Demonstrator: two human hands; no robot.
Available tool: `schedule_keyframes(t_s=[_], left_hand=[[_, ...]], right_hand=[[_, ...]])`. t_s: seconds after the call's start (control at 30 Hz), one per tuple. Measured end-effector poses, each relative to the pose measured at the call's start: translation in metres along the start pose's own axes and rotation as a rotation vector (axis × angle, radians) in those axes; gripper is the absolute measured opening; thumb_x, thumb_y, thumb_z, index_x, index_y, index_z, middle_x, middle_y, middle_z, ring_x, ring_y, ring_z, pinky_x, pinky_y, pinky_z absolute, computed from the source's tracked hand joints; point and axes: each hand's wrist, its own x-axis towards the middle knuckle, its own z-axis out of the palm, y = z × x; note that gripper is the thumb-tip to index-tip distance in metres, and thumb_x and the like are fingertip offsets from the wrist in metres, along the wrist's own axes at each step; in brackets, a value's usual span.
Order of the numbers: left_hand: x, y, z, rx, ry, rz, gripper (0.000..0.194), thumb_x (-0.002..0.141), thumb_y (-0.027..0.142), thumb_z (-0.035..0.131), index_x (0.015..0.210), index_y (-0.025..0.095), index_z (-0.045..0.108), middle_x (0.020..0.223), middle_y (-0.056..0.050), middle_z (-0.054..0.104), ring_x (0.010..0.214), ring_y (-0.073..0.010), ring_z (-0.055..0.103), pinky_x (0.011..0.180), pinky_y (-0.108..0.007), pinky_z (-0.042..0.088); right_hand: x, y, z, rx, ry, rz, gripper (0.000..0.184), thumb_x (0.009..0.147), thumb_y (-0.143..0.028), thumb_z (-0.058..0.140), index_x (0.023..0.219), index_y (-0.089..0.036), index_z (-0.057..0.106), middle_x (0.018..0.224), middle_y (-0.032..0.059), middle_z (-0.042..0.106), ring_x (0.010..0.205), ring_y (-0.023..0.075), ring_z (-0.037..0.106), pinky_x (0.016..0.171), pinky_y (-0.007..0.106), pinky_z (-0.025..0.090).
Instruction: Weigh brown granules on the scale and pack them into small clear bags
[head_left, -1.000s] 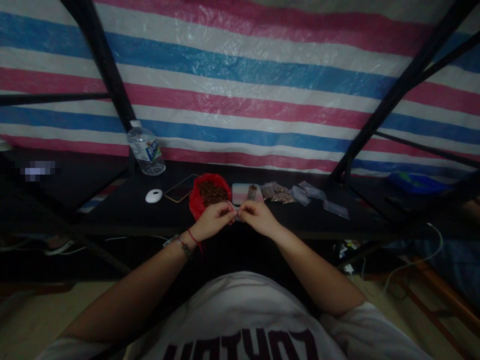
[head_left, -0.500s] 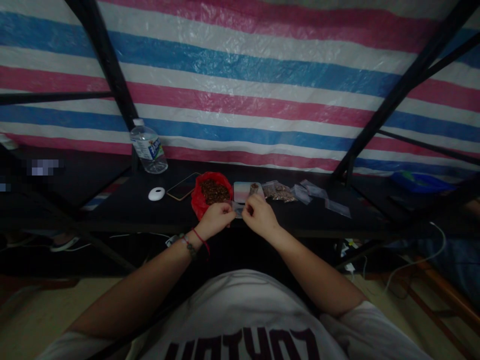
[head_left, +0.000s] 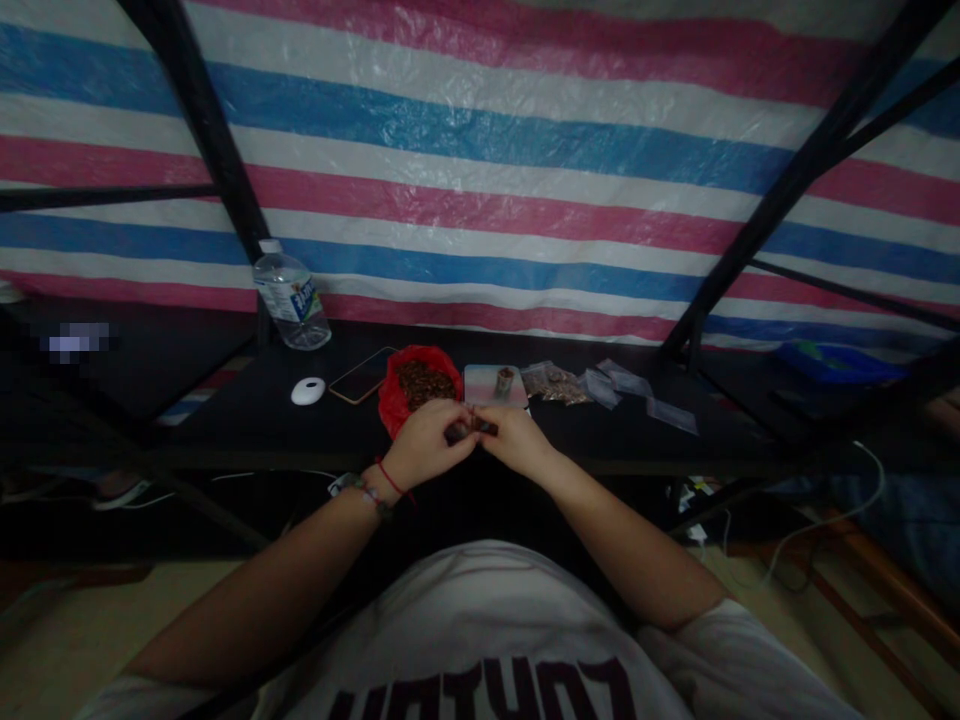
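My left hand point(head_left: 426, 440) and my right hand point(head_left: 516, 440) meet at the table's front edge, fingers closed on a small clear plastic bag point(head_left: 469, 424) between them. Most of the bag is hidden behind the fingers. Just beyond my left hand lies an open red plastic bag point(head_left: 391, 405) full of brown bits point(head_left: 424, 382). Past my right hand, a small clear cup point(head_left: 505, 379) with brown contents stands on a flat, pale square point(head_left: 478, 380), whose kind I cannot make out.
Right of the cup lie a clear bag of brown bits point(head_left: 559, 385) and several small flat plastic bags point(head_left: 626, 378). A phone point(head_left: 364, 376), a white rounded object point(head_left: 307, 390) and a water bottle point(head_left: 294, 300) stand left. Black metal posts point(head_left: 217, 140) frame the table before a striped sheet.
Both hands have drawn together and turned, with fingertips now meeting around the small bag, which showed flat between them before. The view has shifted slightly.
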Motion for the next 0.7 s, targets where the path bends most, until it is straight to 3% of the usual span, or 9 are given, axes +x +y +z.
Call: schedule_keyframes(t_s=[0.07, 0.13, 0.23, 0.33, 0.43, 0.53, 0.7], left_hand=[[0.001, -0.004, -0.006, 0.117, 0.065, 0.120, 0.038, 0.077, 0.041, 0.064, 0.104, 0.015, 0.062, 0.109, -0.012, 0.065, 0.105, -0.0261, 0.058, 0.094, -0.041, 0.044], [0.001, -0.011, -0.011, 0.183, 0.023, 0.205, 0.063, 0.071, 0.050, 0.069, 0.122, 0.016, 0.055, 0.125, -0.014, 0.058, 0.118, -0.0301, 0.052, 0.103, -0.047, 0.038], [0.001, -0.018, -0.013, 0.216, -0.093, 0.235, 0.078, 0.065, 0.057, 0.073, 0.129, 0.017, 0.050, 0.124, -0.014, 0.060, 0.116, -0.0313, 0.054, 0.103, -0.048, 0.038], [0.000, -0.018, -0.012, 0.199, -0.132, 0.188, 0.068, 0.068, 0.053, 0.072, 0.123, 0.017, 0.054, 0.117, -0.012, 0.064, 0.109, -0.0295, 0.059, 0.097, -0.045, 0.043], [-0.001, -0.014, -0.011, 0.151, -0.145, 0.157, 0.059, 0.072, 0.049, 0.068, 0.120, 0.018, 0.056, 0.114, -0.011, 0.065, 0.105, -0.0273, 0.061, 0.093, -0.041, 0.046], [0.000, -0.013, -0.011, 0.121, -0.131, 0.100, 0.054, 0.074, 0.047, 0.065, 0.119, 0.017, 0.058, 0.113, -0.011, 0.065, 0.104, -0.0265, 0.061, 0.093, -0.039, 0.046], [0.003, -0.019, -0.009, 0.109, -0.062, -0.060, 0.050, 0.075, 0.043, 0.063, 0.117, 0.015, 0.059, 0.112, -0.012, 0.065, 0.102, -0.0269, 0.061, 0.094, -0.040, 0.046]], right_hand=[[0.001, -0.001, 0.000, 0.031, -0.001, 0.017, 0.027, 0.076, -0.014, 0.066, 0.103, -0.019, 0.070, 0.093, 0.0045, 0.072, 0.083, 0.0186, 0.065, 0.073, 0.026, 0.045], [0.001, -0.002, 0.000, 0.051, -0.018, 0.007, 0.027, 0.074, -0.018, 0.070, 0.101, -0.018, 0.070, 0.091, 0.0052, 0.072, 0.081, 0.0188, 0.064, 0.071, 0.026, 0.044], [0.000, -0.005, 0.001, 0.140, -0.038, 0.013, 0.020, 0.075, -0.021, 0.070, 0.094, -0.016, 0.071, 0.083, 0.0028, 0.070, 0.072, 0.0153, 0.061, 0.065, 0.024, 0.042], [-0.001, -0.006, 0.003, 0.254, -0.059, 0.010, 0.016, 0.076, -0.018, 0.067, 0.091, -0.015, 0.070, 0.083, 0.0014, 0.070, 0.071, 0.0136, 0.060, 0.065, 0.023, 0.042], [0.000, -0.004, 0.000, 0.285, -0.063, -0.043, 0.013, 0.080, -0.016, 0.061, 0.089, -0.016, 0.071, 0.087, 0.0026, 0.071, 0.079, 0.0147, 0.062, 0.074, 0.026, 0.045], [0.003, 0.004, -0.011, 0.261, 0.059, -0.029, 0.019, 0.087, -0.019, 0.052, 0.088, -0.018, 0.071, 0.089, 0.0041, 0.070, 0.084, 0.0155, 0.062, 0.080, 0.030, 0.046], [0.006, 0.034, -0.036, 0.184, 0.288, 0.136, 0.023, 0.086, -0.026, 0.051, 0.088, -0.017, 0.071, 0.083, 0.0044, 0.069, 0.074, 0.0159, 0.061, 0.072, 0.029, 0.048]])
